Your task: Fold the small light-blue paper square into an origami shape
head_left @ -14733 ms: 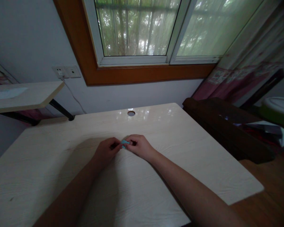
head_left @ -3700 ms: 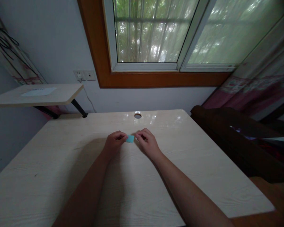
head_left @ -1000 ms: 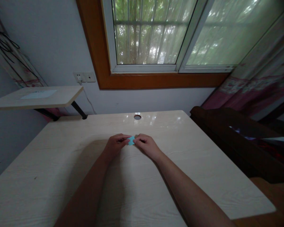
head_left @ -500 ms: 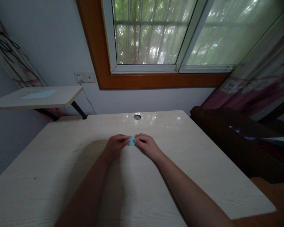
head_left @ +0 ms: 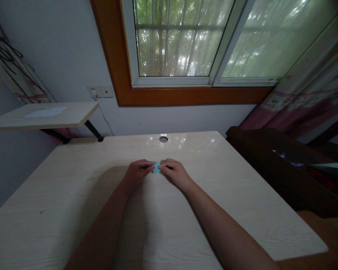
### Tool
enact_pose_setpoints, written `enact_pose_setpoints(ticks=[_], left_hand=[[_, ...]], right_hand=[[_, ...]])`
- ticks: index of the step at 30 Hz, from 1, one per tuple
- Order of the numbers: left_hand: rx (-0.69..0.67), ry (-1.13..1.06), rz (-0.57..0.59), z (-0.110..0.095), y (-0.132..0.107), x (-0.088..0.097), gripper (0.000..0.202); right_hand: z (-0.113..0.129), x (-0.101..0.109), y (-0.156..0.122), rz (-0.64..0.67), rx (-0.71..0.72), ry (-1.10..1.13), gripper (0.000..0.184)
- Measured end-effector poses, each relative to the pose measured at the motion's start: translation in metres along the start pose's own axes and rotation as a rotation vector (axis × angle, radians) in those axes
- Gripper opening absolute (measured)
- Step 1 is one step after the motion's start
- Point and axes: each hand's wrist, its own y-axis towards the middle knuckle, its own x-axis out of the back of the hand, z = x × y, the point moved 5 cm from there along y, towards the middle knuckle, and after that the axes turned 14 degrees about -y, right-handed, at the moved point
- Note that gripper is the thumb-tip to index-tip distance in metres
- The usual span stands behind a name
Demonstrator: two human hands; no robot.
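Note:
A small light-blue piece of paper [head_left: 157, 168] is held between my two hands, over the middle of the pale wooden desk [head_left: 169, 225]. My left hand [head_left: 138, 173] pinches its left side between thumb and fingers. On the opposite side, my right hand [head_left: 175, 171] is closed on the right edge, thumb on top. The fingertips cover both ends of the paper, so its full shape and any folds cannot be made out.
A round cable hole [head_left: 163, 139] lies near the desk's back edge. At the left, a raised shelf [head_left: 81, 112] on black legs carries a white sheet [head_left: 46, 112]. Dark furniture [head_left: 270, 165] stands beyond the right edge. A window [head_left: 183, 45] is behind the desk.

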Motion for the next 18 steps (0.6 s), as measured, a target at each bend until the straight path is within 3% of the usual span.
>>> enact_pose_setpoints(ticks=[18], left_hand=[[0.010,-0.007,-0.040,0.0013,-0.0007,0.0017,0.024]], right_hand=[[-0.0039,-0.0019,-0.0004,-0.039,0.002,-0.019,0.022]])
